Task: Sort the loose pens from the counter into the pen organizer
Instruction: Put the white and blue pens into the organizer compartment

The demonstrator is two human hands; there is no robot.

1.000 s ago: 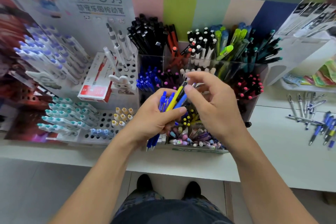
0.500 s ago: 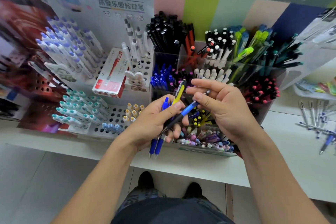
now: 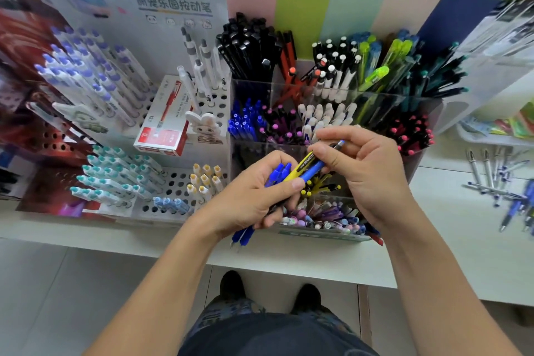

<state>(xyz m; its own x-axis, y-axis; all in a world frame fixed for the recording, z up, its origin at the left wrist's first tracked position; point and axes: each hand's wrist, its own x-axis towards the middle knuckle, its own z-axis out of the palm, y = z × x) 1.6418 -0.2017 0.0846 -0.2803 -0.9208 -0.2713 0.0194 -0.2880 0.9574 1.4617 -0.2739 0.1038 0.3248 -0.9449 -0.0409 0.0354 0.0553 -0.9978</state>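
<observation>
Between my fingers: a yellow pen with black lettering and a blue pen. Beyond my fingers, pink-tipped dark pens; beneath them, a white surface.

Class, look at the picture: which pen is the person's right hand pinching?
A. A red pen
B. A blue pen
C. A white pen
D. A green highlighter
B: the right hand pinches the upper end of a blue pen, whose lower end sits in the left hand with its bundle.

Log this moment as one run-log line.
left hand: holds blue pens | right hand: pinches blue pen beside yellow pen | pen organizer: beneath | loose pens: remain on counter
</observation>
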